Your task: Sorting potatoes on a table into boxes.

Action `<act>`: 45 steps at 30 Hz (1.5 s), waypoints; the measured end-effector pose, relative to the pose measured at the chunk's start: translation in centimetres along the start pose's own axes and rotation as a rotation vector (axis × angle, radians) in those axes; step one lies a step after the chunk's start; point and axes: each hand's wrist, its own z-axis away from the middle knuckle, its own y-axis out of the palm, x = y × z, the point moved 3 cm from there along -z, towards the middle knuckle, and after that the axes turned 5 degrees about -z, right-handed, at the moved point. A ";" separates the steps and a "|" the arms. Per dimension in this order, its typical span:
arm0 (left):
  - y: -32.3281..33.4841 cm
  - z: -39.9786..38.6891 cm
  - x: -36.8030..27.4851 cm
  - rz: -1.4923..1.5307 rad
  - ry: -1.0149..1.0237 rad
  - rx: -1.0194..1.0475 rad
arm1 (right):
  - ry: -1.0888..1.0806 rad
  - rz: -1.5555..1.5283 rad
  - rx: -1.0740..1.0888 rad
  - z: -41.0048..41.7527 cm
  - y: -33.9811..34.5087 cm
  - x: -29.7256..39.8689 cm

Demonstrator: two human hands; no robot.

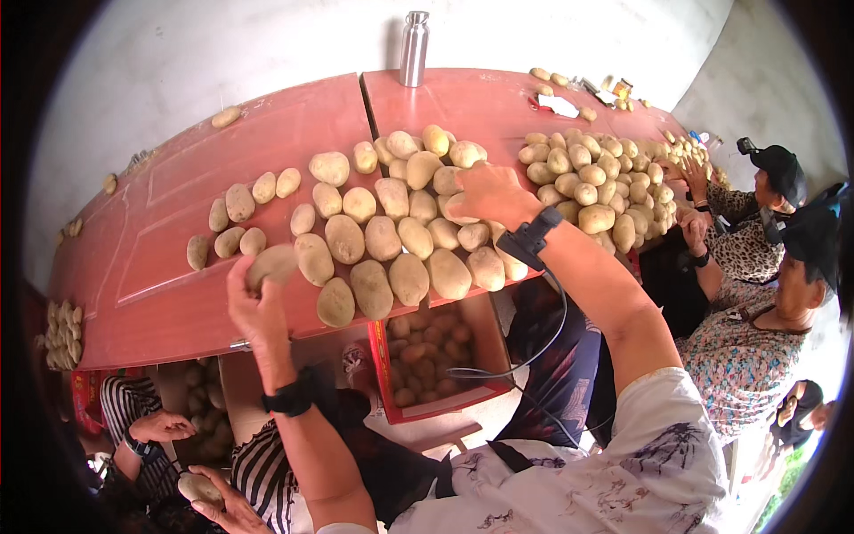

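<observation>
My left hand (257, 307) is raised at the front edge of the red table, with a potato (272, 265) between its fingers and thumb; the potato is slightly blurred. Over the right side of a spread of potatoes (383, 238) reaches my right hand (497, 193). Its fingers and thumb curl around a potato (462, 209) that still lies among the others, partly covered by the hand. To the left of the spread, several smaller potatoes (240, 202) lie apart on the table. Both wrists wear black bands, the right one with a cable.
Beneath the red table (233, 160) stands a red-edged box of potatoes (427, 357). A steel bottle (414, 50) stands at the back, a potato heap (594, 180) to the right. Co-workers sit at the right; at lower left another person's hand (230, 507) holds a potato (199, 488).
</observation>
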 end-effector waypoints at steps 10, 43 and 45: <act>10.2 4.7 -5.5 0.459 -0.212 0.472 | -0.103 -0.720 -0.209 7.3 -0.3 -4.0; 19.7 15.0 -10.6 -0.347 0.482 0.470 | -0.165 -1.489 -0.669 10.5 6.2 -12.8; 19.7 14.9 -10.6 -0.399 0.486 0.516 | -0.179 -1.466 -0.709 10.5 6.2 -12.6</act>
